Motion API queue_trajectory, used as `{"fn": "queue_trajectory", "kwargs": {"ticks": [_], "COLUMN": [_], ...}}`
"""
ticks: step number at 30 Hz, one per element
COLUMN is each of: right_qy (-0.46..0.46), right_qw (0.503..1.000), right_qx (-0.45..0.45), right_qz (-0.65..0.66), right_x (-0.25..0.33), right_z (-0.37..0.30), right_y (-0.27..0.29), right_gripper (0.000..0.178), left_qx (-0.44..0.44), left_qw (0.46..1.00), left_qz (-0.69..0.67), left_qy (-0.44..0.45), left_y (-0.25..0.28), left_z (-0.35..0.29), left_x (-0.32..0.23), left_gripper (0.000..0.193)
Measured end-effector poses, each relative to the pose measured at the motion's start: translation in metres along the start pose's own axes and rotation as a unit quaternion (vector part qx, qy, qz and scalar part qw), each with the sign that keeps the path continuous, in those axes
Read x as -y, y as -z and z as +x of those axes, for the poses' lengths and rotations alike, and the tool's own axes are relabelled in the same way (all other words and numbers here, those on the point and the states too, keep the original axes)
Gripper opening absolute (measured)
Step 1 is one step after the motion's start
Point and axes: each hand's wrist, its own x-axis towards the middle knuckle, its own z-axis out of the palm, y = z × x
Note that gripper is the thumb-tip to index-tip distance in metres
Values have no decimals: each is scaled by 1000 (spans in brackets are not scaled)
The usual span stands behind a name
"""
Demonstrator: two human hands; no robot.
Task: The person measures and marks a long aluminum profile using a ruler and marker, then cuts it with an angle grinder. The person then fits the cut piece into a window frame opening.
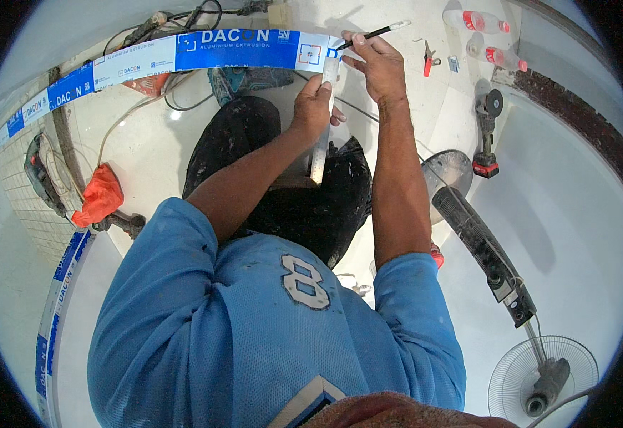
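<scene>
A long aluminium profile (236,50) wrapped in blue and white film lies across in front of me. My left hand (313,108) grips a narrow, pale metal straightedge (318,160), whose far end meets the profile near its right end. Whether it is a plain ruler or part of a square, I cannot tell. In my right hand (377,65) is a slim black pen (376,34) with a white end, pinched between the fingers. Its lower end is close to the profile's right end and the top of the straightedge. My right fingertips hover at that same corner.
An angle grinder (488,132), red-handled pliers (428,58) and plastic bottles (483,21) lie to the right. A standing fan (543,385) is at lower right. At left are a power tool (44,175), an orange cloth (99,192), cables and another wrapped profile (62,307).
</scene>
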Motion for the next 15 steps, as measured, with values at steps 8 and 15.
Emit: {"fn": "queue_trajectory", "kwargs": {"ticks": [8,15], "right_qy": [28,62], "right_qw": [991,992], "right_qx": [-12,-30], "right_qz": [-130,-102], "right_x": [-13,-27], "right_z": [1,4], "right_y": [-4,-9], "right_gripper": [27,24], "left_qx": [-2,-2], "left_qw": [1000,1000], "left_qz": [-1,-13], "left_qy": [-9,-15], "left_y": [-2,-1], "left_z": [-2,-3], "left_x": [-4,-3], "left_gripper": [37,37]}}
